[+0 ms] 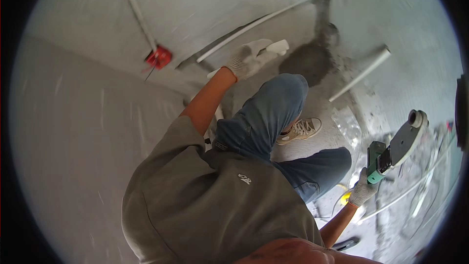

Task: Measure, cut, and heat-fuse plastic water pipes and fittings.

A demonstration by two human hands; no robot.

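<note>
My left hand (248, 61), in a white knit glove, is closed around a white plastic pipe (212, 74). A wider white end piece (278, 47) sticks out beyond the fingers, and the grip hides the middle of the pipe. Over on the right, my gloved right hand (363, 190) is wrapped round the green handle of a pipe welding iron (378, 162). Its flat grey heating plate (408, 139) points up and away, with a round socket near the tip. The two hands are far apart, either side of my bent knees.
A red junction box (159, 57) with a wire sits on the wall below a white conduit (137, 10). Another white pipe (249, 26) runs along the wall. One loose pipe (364, 73) projects at right, near a dark damp patch (305, 63). Clear plastic and pipes litter the right-hand floor.
</note>
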